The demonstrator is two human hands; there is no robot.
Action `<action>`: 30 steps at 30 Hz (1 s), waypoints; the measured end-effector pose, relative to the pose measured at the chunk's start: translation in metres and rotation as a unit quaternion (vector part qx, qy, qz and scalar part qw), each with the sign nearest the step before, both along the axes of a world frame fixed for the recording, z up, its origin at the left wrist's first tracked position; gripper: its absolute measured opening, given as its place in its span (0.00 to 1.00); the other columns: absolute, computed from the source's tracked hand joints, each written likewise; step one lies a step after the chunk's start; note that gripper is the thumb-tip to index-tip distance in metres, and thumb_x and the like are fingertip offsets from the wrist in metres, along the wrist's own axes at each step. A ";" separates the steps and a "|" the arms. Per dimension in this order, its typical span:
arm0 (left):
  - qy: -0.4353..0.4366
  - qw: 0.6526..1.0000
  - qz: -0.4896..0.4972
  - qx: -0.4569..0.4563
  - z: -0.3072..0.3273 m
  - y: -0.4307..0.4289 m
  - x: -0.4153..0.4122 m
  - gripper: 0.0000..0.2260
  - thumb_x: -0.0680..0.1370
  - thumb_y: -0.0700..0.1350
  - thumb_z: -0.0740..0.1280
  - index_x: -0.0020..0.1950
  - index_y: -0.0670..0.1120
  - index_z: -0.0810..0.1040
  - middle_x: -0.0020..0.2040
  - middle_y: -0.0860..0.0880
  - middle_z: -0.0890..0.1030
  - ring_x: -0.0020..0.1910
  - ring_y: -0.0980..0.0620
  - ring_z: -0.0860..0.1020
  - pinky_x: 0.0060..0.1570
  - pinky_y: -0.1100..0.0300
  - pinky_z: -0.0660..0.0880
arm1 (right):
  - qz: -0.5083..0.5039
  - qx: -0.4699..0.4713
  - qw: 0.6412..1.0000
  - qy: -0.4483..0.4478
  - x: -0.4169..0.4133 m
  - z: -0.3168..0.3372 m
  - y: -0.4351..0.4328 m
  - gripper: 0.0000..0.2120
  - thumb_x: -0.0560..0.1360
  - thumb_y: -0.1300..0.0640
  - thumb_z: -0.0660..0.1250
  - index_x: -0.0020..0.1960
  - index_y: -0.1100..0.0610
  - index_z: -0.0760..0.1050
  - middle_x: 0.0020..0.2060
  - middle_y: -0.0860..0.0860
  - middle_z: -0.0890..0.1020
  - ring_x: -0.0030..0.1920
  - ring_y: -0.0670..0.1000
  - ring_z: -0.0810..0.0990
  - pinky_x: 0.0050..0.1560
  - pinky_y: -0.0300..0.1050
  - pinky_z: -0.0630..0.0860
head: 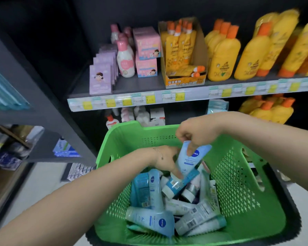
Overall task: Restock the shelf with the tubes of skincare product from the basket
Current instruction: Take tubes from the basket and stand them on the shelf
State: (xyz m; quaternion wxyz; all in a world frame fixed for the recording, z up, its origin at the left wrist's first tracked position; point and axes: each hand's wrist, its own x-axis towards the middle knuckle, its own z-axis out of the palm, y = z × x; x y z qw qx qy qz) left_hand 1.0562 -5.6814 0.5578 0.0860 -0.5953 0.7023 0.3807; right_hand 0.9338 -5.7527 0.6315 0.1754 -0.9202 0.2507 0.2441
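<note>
Green basket (238, 183), near: a loose pile of tubes (149, 219) not yet shelved, more than a dozen by my estimate. Task looks early.
Over the pile, right hand (194, 134) pinches the crimped top of a pale blue Nivea tube (190, 158). Long axis near upright, leaning; crimp up, cap end down toward the pile.
Left hand (164, 158): fingers (176, 173) lie by its lower end; grip unclear.
Shelf (140, 86) beyond: yellow bottles (220, 57), no such tubes seen.
</note>
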 end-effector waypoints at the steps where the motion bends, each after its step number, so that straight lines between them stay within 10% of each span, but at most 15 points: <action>1: 0.019 1.000 0.011 -0.011 0.006 0.001 0.001 0.28 0.70 0.53 0.74 0.66 0.47 0.69 0.58 0.51 0.75 0.55 0.50 0.74 0.56 0.59 0.72 | 0.003 -0.004 1.000 -0.017 0.002 0.009 0.000 0.17 0.71 0.54 0.74 0.35 0.53 0.65 0.29 0.46 0.68 0.28 0.45 0.65 0.24 0.35 0.60; 16: 0.177 0.953 0.161 -0.184 0.111 -0.002 0.063 0.18 0.67 0.42 0.77 0.55 0.48 0.77 0.54 0.50 0.82 0.53 0.50 0.80 0.57 0.53 0.76 | -0.089 0.113 0.951 -0.274 0.027 0.129 -0.011 0.16 0.70 0.52 0.74 0.51 0.62 0.77 0.44 0.56 0.83 0.42 0.47 0.78 0.44 0.43 0.74; 22: 0.226 0.919 0.209 -0.245 0.149 0.000 0.095 0.17 0.66 0.41 0.77 0.51 0.52 0.77 0.53 0.50 0.83 0.53 0.51 0.80 0.58 0.53 0.76 | -0.137 0.153 0.919 -0.335 0.038 0.137 -0.025 0.31 0.58 0.40 0.78 0.58 0.48 0.76 0.54 0.46 0.83 0.56 0.50 0.80 0.63 0.55 0.73; 30: 0.293 0.884 0.235 -0.278 0.198 0.005 0.122 0.20 0.69 0.35 0.74 0.59 0.45 0.78 0.52 0.50 0.83 0.49 0.53 0.81 0.45 0.65 0.77 | -0.125 0.163 0.895 -0.396 0.077 0.133 -0.017 0.34 0.59 0.40 0.78 0.63 0.38 0.70 0.57 0.45 0.81 0.59 0.51 0.79 0.61 0.57 0.75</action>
